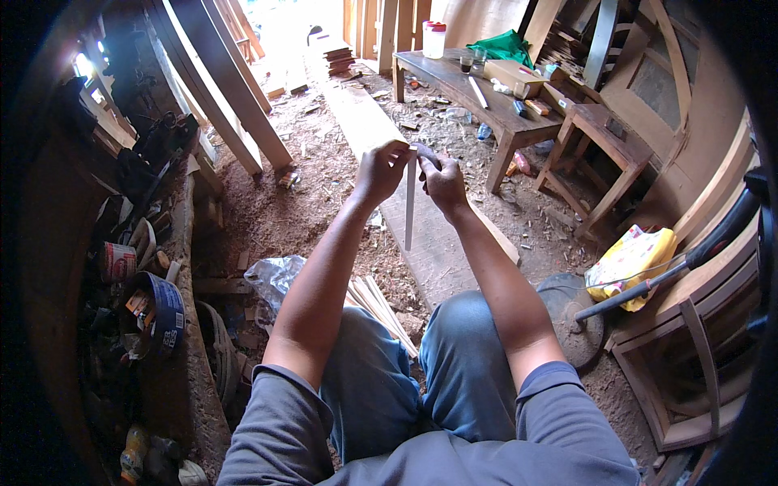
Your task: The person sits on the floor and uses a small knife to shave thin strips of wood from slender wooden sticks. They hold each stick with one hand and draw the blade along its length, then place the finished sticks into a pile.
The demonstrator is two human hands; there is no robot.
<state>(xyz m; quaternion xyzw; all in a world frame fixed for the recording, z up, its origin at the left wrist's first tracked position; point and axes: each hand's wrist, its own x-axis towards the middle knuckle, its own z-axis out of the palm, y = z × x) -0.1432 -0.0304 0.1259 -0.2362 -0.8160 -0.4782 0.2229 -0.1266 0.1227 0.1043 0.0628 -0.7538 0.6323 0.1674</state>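
Observation:
A thin, pale wooden strip (409, 206) hangs nearly upright in front of me, above a long wooden plank (442, 271). My left hand (379, 172) is closed, its fingertips pinching the strip close to its top end. Just right of the strip, my right hand (446, 185) is closed around a small dark object (425, 152) that touches or nearly touches the strip's top. The fingers partly hide this object, so its kind does not show. Between my knees and the plank lies a bundle of similar thin wooden strips (382, 312).
A wooden table (454, 81) at the far right bears a jar, cups and a box, with a wooden stool (604, 142) beside it. Yellow bag (636, 263) and wooden frame (648, 389) are at right. A cluttered bench (190, 324) runs along the left; leaning boards (235, 89) stand behind.

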